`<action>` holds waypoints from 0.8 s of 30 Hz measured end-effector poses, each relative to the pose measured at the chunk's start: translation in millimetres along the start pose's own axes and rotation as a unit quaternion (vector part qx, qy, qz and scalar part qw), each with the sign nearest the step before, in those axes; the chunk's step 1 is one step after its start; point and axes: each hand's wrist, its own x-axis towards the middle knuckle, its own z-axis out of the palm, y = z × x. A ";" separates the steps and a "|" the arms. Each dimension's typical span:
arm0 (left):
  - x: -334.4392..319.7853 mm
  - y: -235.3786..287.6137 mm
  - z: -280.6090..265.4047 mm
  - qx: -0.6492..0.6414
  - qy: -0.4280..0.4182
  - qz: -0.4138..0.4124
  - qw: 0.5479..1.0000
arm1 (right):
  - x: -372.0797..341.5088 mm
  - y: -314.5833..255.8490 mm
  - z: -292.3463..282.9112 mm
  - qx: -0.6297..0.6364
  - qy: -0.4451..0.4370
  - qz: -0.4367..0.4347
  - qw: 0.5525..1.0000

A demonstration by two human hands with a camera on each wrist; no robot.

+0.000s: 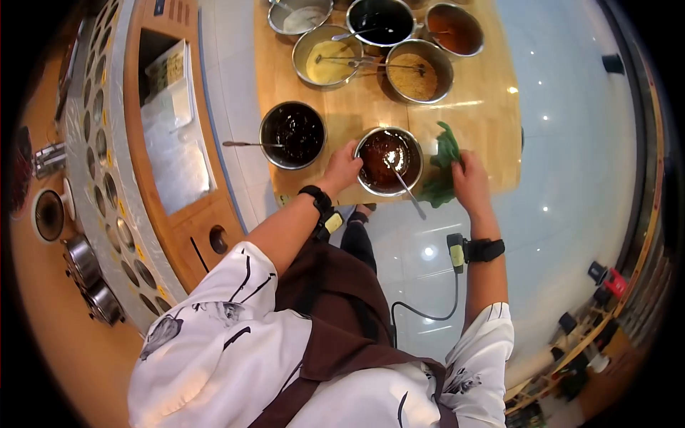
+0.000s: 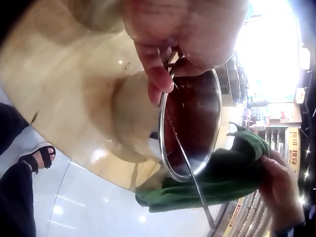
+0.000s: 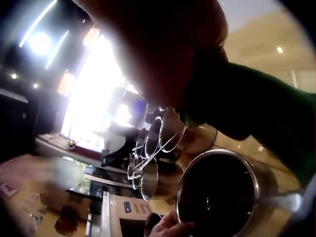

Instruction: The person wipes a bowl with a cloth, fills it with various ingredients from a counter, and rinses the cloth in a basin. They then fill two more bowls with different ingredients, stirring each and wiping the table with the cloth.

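Observation:
My left hand point(image 1: 344, 170) grips the rim of a steel bowl point(image 1: 366, 187) near the front edge of the wooden table. Dark red-brown sauce point(image 1: 378, 152) fills part of the bowl, and a spoon point(image 1: 409, 192) leans out over its near rim. In the left wrist view, the fingers point(image 2: 159, 79) curl over the rim. A green cloth point(image 1: 444, 153) hangs from my right hand point(image 1: 471, 182), bunched between thumb and fingers, just right of the bowl. Left of it stands another bowl point(image 1: 265, 150) of dark sauce with a spoon point(image 1: 246, 144) across its rim.
Farther back on the table point(image 1: 485, 107) stand several steel bowls, among them one of yellow sauce point(image 1: 330, 64), one of crumbly tan food point(image 1: 412, 77) and one of orange sauce point(image 1: 453, 32). A wooden counter point(image 1: 168, 207) with inset containers runs along the left.

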 end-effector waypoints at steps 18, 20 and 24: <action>8.6 32.7 -6.3 0.220 0.020 -0.082 0.972 | 103.5 -37.0 66.3 -0.086 -0.242 -0.191 0.948; 8.8 30.1 -7.4 0.224 0.013 -0.064 0.972 | 109.8 -34.5 76.1 -0.143 -0.253 -0.168 0.942; 11.7 11.1 -7.9 0.237 0.006 0.003 0.972 | 111.5 -37.4 78.4 -0.175 -0.222 -0.118 0.952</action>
